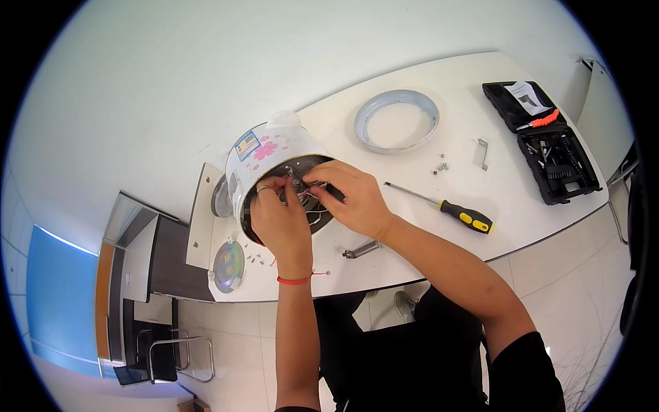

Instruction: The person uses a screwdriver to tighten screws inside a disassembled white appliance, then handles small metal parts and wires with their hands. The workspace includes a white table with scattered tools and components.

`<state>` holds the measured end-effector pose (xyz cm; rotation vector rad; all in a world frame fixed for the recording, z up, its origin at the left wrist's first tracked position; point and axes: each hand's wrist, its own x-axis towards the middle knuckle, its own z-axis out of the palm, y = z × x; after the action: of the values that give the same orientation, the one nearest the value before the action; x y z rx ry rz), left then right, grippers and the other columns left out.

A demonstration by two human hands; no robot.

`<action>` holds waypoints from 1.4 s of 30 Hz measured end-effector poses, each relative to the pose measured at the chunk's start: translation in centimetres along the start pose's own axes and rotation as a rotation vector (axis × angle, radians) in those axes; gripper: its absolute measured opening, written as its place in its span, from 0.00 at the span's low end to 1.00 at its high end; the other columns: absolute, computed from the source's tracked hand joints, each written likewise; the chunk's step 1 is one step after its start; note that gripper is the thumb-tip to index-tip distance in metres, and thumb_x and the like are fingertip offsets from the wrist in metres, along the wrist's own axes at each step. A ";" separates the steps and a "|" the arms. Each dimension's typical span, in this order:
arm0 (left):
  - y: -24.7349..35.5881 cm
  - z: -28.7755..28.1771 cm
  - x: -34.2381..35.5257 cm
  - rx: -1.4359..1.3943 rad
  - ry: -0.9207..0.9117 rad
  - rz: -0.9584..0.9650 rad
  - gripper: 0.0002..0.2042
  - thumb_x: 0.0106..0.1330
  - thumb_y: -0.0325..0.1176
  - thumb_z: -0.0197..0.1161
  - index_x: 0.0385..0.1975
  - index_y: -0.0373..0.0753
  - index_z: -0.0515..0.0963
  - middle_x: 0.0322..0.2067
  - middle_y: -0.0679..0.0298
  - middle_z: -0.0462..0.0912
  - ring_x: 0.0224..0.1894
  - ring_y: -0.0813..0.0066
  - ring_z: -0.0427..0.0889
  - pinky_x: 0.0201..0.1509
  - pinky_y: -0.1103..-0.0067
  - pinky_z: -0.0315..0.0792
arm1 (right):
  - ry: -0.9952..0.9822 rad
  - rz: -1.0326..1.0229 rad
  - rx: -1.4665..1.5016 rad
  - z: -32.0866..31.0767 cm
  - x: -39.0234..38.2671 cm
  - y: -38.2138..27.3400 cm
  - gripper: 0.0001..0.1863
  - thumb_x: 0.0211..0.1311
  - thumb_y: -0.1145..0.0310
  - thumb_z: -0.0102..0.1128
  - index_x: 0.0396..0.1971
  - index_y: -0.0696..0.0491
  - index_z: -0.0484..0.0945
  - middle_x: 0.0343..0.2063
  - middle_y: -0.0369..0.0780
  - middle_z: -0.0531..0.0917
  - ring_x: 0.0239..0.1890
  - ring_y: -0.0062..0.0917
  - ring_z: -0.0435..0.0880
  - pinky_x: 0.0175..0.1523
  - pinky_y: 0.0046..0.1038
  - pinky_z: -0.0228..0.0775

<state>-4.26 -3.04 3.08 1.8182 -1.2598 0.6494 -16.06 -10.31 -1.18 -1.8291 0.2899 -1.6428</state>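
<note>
A white rice cooker body (280,145) with pink flowers lies on its side, its open bottom facing me. Inside the dark cavity, thin white and red wires (314,214) run among metal parts. My left hand (278,220) reaches in with thumb and fingers pinched together; what lies between them is too small to make out. From the right comes my right hand (358,198), its thumb and fingers closed at a wire near the left fingertips. A screwdriver (449,209) with a black and yellow handle rests right of my right hand.
On the white table (329,275) lie a pale ring (362,128), several small screws (441,167), a metal bracket (483,154) and a grey handle-like part (362,250). An open black tool case (557,165) stands far right. A round iridescent plate (228,266) lies near the left edge.
</note>
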 end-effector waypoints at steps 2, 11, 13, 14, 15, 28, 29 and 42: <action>0.1 -0.1 0.1 -0.008 -0.011 -0.014 0.06 0.69 0.29 0.68 0.35 0.34 0.80 0.32 0.58 0.87 0.37 0.58 0.84 0.41 0.65 0.75 | 0.004 -0.017 -0.005 0.0 0.0 0.0 0.13 0.58 0.81 0.69 0.44 0.56 0.85 0.43 0.43 0.88 0.42 0.36 0.88 0.47 0.30 0.82; 0.0 0.0 0.0 -0.009 -0.007 -0.014 0.04 0.68 0.28 0.68 0.36 0.34 0.82 0.33 0.57 0.88 0.38 0.57 0.84 0.42 0.65 0.76 | 0.015 -0.047 -0.003 0.2 -0.1 0.1 0.13 0.58 0.82 0.68 0.44 0.56 0.85 0.42 0.43 0.88 0.43 0.35 0.89 0.47 0.29 0.82; 0.1 0.0 0.0 0.001 -0.009 -0.003 0.04 0.68 0.28 0.69 0.35 0.34 0.82 0.33 0.58 0.88 0.38 0.58 0.84 0.43 0.66 0.76 | 0.022 -0.048 -0.003 0.2 -0.1 0.1 0.13 0.58 0.83 0.68 0.43 0.56 0.85 0.42 0.43 0.88 0.42 0.35 0.89 0.47 0.29 0.82; 0.1 0.0 0.0 0.007 -0.009 0.002 0.04 0.67 0.28 0.69 0.35 0.34 0.82 0.33 0.58 0.88 0.38 0.58 0.84 0.43 0.66 0.76 | 0.027 -0.061 -0.012 0.2 -0.1 0.1 0.13 0.58 0.83 0.67 0.43 0.56 0.85 0.42 0.43 0.88 0.42 0.35 0.89 0.47 0.29 0.82; 0.1 0.0 0.0 0.004 -0.005 0.013 0.04 0.67 0.28 0.69 0.35 0.35 0.82 0.33 0.59 0.88 0.39 0.58 0.83 0.43 0.66 0.76 | 0.032 -0.073 -0.021 0.2 -0.1 0.2 0.13 0.58 0.83 0.67 0.43 0.57 0.85 0.42 0.43 0.88 0.42 0.35 0.89 0.47 0.29 0.82; -0.1 0.2 -0.2 0.023 0.041 0.075 0.04 0.66 0.28 0.70 0.34 0.36 0.83 0.33 0.62 0.88 0.38 0.59 0.82 0.42 0.66 0.75 | 0.042 -0.068 0.000 0.3 -0.3 0.3 0.12 0.57 0.84 0.66 0.41 0.57 0.85 0.43 0.43 0.88 0.43 0.34 0.88 0.48 0.29 0.82; -0.1 0.2 -0.2 0.030 0.044 0.085 0.04 0.66 0.28 0.70 0.34 0.37 0.83 0.33 0.62 0.88 0.38 0.59 0.82 0.42 0.66 0.75 | 0.044 -0.063 0.001 0.3 -0.4 0.3 0.12 0.57 0.84 0.66 0.41 0.57 0.85 0.43 0.43 0.88 0.43 0.34 0.88 0.48 0.29 0.82; -0.1 0.3 -0.2 -0.015 0.039 0.045 0.06 0.67 0.29 0.70 0.39 0.36 0.87 0.35 0.60 0.89 0.40 0.58 0.83 0.45 0.67 0.76 | 0.064 -0.073 0.022 0.4 -0.5 0.2 0.12 0.58 0.83 0.65 0.41 0.55 0.84 0.42 0.41 0.87 0.42 0.33 0.87 0.44 0.30 0.83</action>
<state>-4.21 -3.14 2.72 1.7616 -1.2794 0.6953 -15.71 -10.08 -1.71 -1.7926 0.2341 -1.7498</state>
